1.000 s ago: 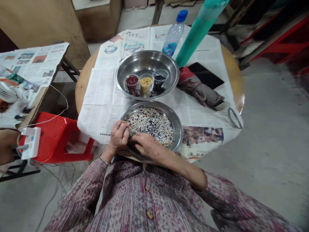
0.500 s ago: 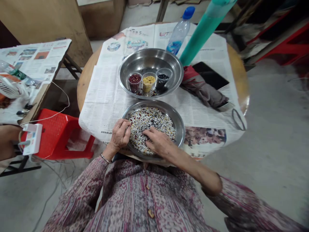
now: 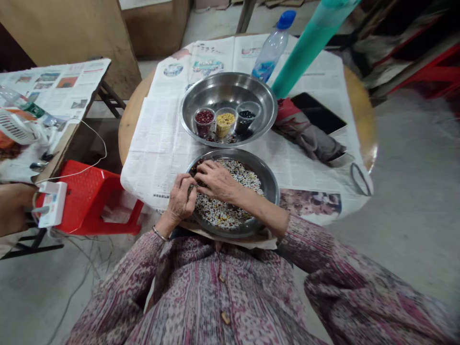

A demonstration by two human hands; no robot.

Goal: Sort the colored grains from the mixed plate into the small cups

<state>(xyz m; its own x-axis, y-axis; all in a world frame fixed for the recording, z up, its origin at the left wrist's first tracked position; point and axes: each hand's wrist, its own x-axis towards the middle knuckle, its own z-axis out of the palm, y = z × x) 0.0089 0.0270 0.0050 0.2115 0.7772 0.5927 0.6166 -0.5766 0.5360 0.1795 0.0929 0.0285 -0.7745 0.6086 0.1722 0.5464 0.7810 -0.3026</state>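
Steel basin [image 3: 270, 186] of mixed grains [image 3: 221, 212], newspaper [image 3: 154, 129] print illegible

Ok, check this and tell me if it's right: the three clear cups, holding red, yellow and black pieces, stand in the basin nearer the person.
Wrong place: the head view shows the three clear cups, holding red, yellow and black pieces, standing in the farther basin, not the nearer basin.

A makeshift workroom, seemingly. Newspaper [image 3: 154, 134] covers the round surface [image 3: 360, 110]; a plastic stool [image 3: 77, 199] and power strip [image 3: 52, 206] show left of it.
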